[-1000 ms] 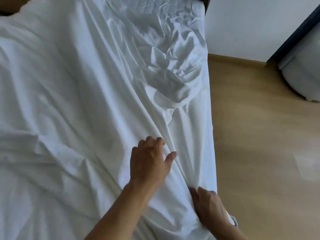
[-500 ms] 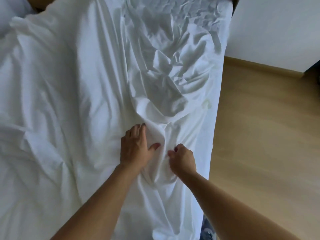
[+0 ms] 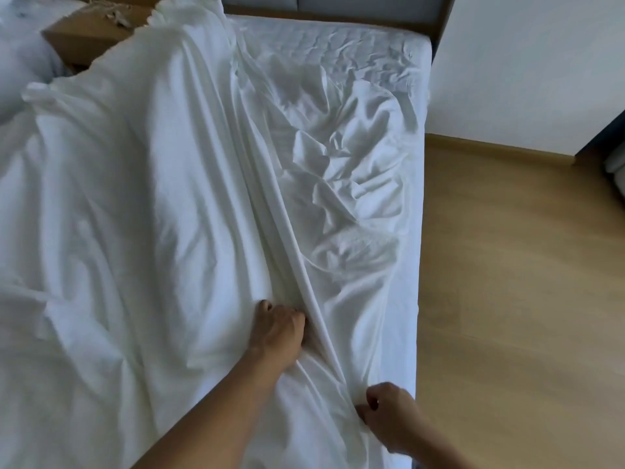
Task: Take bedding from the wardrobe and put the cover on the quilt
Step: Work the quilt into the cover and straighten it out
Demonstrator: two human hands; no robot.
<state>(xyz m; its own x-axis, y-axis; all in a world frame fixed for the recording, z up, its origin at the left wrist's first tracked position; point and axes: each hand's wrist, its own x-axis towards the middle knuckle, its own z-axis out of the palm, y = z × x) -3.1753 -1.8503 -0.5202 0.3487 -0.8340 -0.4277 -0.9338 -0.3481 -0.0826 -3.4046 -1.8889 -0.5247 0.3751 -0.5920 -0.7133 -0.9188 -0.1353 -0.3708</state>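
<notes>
A white cover (image 3: 152, 198) lies spread over a bed, its long axis running from the bottom edge of the frame up toward the grey headboard (image 3: 338, 1) at the top. It drapes across the left and centre of the mattress (image 3: 338, 45), whose quilted top shows bare in the upper right. A taut ridge of cloth (image 3: 291, 238) cuts diagonally through the cover, from the top centre of the frame down to the lower right. To the right of that ridge the fabric is heaped in loose crumples; to its left it lies in broad, softer folds.

The person's left hand (image 3: 277, 330) rests on the cover just left of the ridge, low in the centre of the frame, with the fingers curled down into the cloth and their tips hidden. The right hand (image 3: 389, 414) is at the lower right, near the edge of the bed, and pinches the lower end of the ridge between thumb and bent fingers. The two hands are apart, with the ridge passing between them.

A wooden bedside table (image 3: 88, 32) and a pillow (image 3: 17, 69) sit in the upper left, a wooden floor (image 3: 507, 299) and a white wall (image 3: 524, 62) on the right
</notes>
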